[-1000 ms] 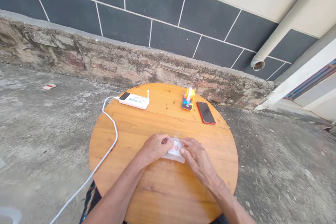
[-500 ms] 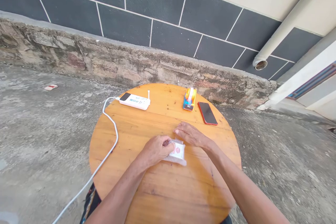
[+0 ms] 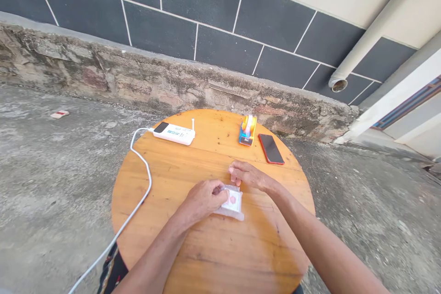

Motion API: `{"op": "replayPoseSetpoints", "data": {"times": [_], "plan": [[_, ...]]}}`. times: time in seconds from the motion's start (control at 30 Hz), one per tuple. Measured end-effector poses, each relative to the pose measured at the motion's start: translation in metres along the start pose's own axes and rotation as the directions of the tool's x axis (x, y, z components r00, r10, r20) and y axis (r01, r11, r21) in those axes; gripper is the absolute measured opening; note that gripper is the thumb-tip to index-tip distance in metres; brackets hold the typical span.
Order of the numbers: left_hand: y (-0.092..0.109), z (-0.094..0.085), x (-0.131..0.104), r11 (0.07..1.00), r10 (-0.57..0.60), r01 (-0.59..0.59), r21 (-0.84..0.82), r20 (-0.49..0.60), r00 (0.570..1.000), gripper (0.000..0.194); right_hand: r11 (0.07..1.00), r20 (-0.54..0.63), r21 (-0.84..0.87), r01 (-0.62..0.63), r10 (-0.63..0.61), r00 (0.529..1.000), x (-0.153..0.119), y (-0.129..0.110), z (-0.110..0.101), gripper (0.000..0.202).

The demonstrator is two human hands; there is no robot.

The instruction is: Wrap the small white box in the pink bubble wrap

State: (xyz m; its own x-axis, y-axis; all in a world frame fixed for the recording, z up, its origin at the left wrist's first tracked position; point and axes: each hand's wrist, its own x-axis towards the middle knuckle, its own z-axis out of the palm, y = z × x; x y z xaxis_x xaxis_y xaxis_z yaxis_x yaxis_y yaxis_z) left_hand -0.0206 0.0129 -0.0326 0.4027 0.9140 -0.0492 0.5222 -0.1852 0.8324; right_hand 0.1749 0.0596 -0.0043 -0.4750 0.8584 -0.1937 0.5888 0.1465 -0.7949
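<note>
Fingers of the left hand (image 3: 203, 200) are curled down onto the left edge of a small clear packet (image 3: 233, 203), pinning it flat on the round wooden table (image 3: 213, 248), a bit nearer the person's edge than the middle. The packet has a white label with a pinkish-red spot on it. Compared with half a second back, that hand hasn't really budged, same clamp on the same edge.

The right hand (image 3: 248, 175) is the one that changes. A second ago it was lying right on the packet next to the left one; then it lifted off toward the far side. Now it sits just past the packet's far right corner with the fingertips (image 3: 234, 175) curled in and bunched together, close to the packet. Can't tell if they're touching the plastic or pinching anything, it's too small to see.

Other stuff stays put: a white power strip (image 3: 174, 133) near the far left edge, its white cable (image 3: 143, 179) running off the left edge down to the concrete ground. An orange and blue tape dispenser (image 3: 247, 130) sits near the far edge, with a red-cased phone (image 3: 271, 149) lying flat just to its right.
</note>
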Motion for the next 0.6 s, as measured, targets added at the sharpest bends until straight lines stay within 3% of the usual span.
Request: {"op": "replayPoseSetpoints", "data": {"times": [0.4, 0.6], "plan": [[0.003, -0.001, -0.002, 0.999, -0.027, 0.028, -0.028, 0.022, 0.999, 0.019, 0.970, -0.022, 0.238, -0.048, 0.055, 0.998, -0.011, 0.008, -0.002, 0.027], [0.001, -0.001, -0.002, 1.000, 0.008, -0.007, -0.019, 0.022, 1.000, 0.019, 0.957, -0.116, 0.287, -0.032, 0.068, 0.991, -0.009, 0.018, 0.003, 0.027]]}}
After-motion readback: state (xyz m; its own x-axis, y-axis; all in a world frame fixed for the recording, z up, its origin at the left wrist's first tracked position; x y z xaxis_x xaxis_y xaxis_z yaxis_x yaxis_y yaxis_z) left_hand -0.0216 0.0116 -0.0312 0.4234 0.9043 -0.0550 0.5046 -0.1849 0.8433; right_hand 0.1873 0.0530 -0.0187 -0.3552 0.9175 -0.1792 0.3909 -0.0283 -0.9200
